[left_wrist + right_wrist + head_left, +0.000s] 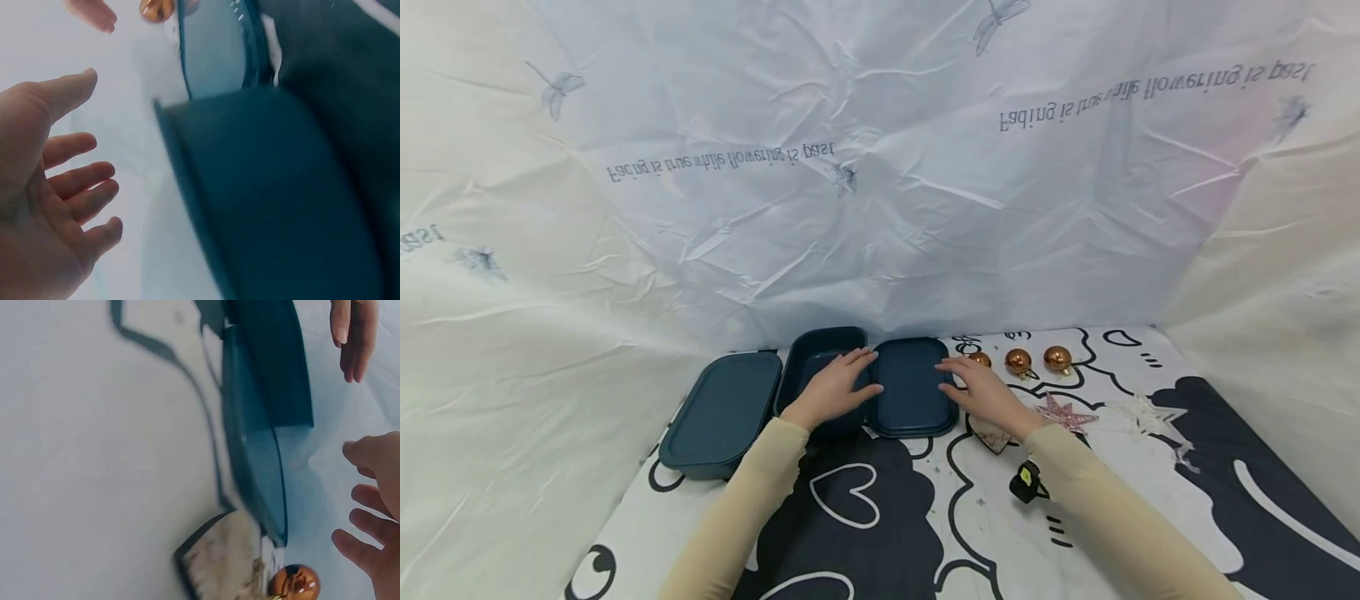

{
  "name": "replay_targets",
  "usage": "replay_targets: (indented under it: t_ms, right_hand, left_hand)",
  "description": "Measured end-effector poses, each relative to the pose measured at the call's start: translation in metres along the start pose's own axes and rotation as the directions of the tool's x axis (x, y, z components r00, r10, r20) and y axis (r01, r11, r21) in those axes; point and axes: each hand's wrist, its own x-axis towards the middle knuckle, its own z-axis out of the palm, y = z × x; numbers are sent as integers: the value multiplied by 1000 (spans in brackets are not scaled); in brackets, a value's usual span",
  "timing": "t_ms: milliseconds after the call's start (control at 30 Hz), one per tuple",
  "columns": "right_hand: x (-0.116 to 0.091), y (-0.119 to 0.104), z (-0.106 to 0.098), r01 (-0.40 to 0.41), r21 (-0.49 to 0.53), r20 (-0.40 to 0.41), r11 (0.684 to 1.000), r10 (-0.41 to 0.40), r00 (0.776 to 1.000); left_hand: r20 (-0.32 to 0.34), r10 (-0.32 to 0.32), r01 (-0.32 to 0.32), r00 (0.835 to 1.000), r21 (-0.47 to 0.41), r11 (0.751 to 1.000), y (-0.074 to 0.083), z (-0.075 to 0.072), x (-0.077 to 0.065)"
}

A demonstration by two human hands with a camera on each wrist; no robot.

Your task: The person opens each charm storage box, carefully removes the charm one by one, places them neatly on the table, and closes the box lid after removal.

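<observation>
My left hand (831,390) hovers over a deep dark-blue box (808,357) with no lid on it, fingers spread towards the right. A flat dark-blue lid (913,387) lies beside that box, between my two hands. Above the lid's right edge is my right hand (988,393), its fingers pointing left. In the left wrist view the left hand (59,181) has bent, parted fingers with nothing between them, apart from the box wall (262,194). The right wrist view shows the right hand (378,506) equally bare, clear of the lid (253,450).
A lidded blue box (722,408) stands at the left. To the right lie copper baubles (1057,358), a pink star (1060,412), a clear star (1153,417), a pale pointed ornament (228,556) and a small black object (1024,483). White sheeting (880,208) hangs behind.
</observation>
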Motion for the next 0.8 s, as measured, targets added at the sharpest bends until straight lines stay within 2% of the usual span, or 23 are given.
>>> replay_targets:
  t_ms: [200, 333, 567, 800]
  right_hand:
    - [-12, 6, 2, -5, -23, 131, 1000, 8, 991]
    - [-16, 5, 5, 21, -31, 194, 999, -15, 981]
    - [-18, 5, 11, 75, -15, 261, 997, -68, 963]
    - [-21, 8, 15, 129, -26, 309, 991, -115, 944]
  left_hand:
    - [37, 82, -84, 996, 56, 995, 14, 14, 4]
    - [77, 133, -141, 988, 96, 985, 18, 25, 6]
    - [137, 164, -185, 977, 152, 971, 22, 39, 4]
    - [161, 192, -229, 968, 254, 940, 27, 46, 2]
